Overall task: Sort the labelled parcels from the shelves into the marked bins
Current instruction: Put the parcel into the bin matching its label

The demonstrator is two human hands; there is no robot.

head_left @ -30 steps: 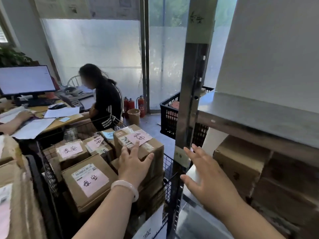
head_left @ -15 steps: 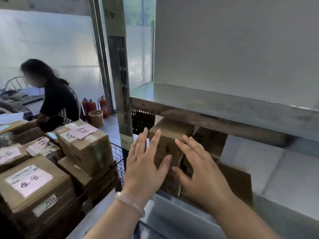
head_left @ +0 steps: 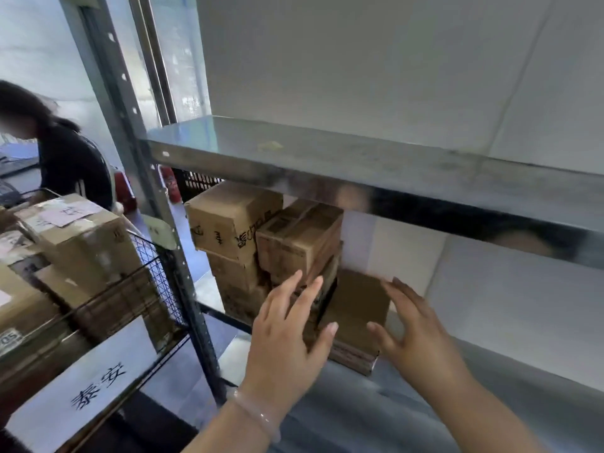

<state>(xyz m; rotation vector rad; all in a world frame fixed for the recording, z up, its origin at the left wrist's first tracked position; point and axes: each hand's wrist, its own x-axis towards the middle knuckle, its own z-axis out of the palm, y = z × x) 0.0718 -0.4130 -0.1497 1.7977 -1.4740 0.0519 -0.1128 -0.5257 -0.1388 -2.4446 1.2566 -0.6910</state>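
Motion blur over most of the view; print on the stacked cardboard boxes (head_left: 235,223) under the metal shelf (head_left: 327,165) not readable. Low flat parcel (head_left: 354,318) on the lower shelf board, just right of the stack, its near-left corner hidden behind the left hand (head_left: 287,335). Long axis of the parcel from front to back, narrow end toward the camera. Left hand with fingers spread, not closed, at the parcel's left side; contact unclear. Right hand (head_left: 415,335) open too, fingers apart, just right of the parcel. Wire bin (head_left: 153,273) at left, full of labelled boxes, cut off by the frame edge.
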